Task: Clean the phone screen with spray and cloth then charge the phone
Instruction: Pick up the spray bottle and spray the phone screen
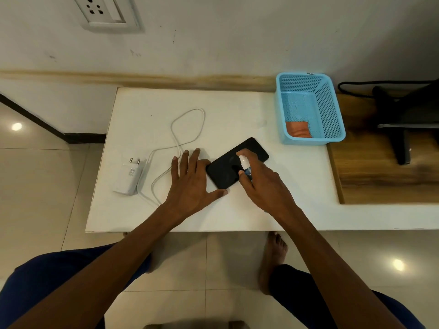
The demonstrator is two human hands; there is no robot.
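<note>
Spray stage: right hand [261, 184] grips bottle [245, 166] over phone [228, 167], left hand [192, 179] flat, steadying it; cloth [298, 129] in basket [332, 110], charger [129, 176] unplugged, wiping and charging remain.

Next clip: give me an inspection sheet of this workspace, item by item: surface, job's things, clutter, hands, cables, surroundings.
Surface: white table, against the wall.
Job's things: black phone flat on the table, screen up; small spray bottle held over it; orange cloth in the blue basket; white charger lying on the table, unplugged.
Clutter: nothing seen.
Hands: left hand with straight fingers, resting at the phone's near-left end; right hand grips the spray bottle, a finger on its top.
Cables: white cable looped on the table by the charger; black cable at the right.
Surroundings: wall socket above left; tiled floor; wooden surface with a black stand.
</note>
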